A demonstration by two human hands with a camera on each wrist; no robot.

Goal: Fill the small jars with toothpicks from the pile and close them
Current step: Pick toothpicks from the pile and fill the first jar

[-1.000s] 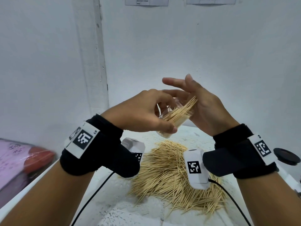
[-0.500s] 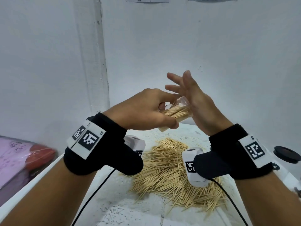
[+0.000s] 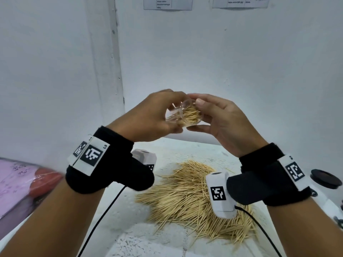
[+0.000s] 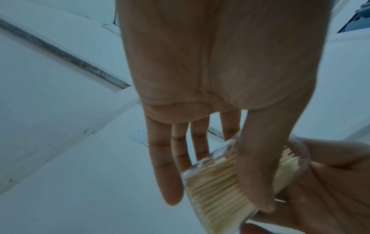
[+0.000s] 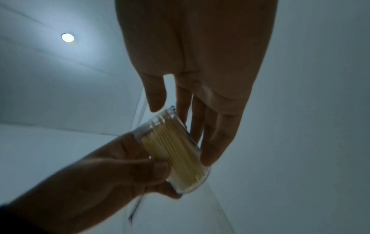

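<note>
A small clear plastic jar is lying tilted on its side between the left hand and the right hand, raised well above the pile. Pale toothpicks are packing it lengthwise, their tips reaching its open mouth, which is facing the right hand. A loose heap of toothpicks is sprawling on the white surface below both wrists. A dark round lid is sitting beyond the right wrist.
</note>
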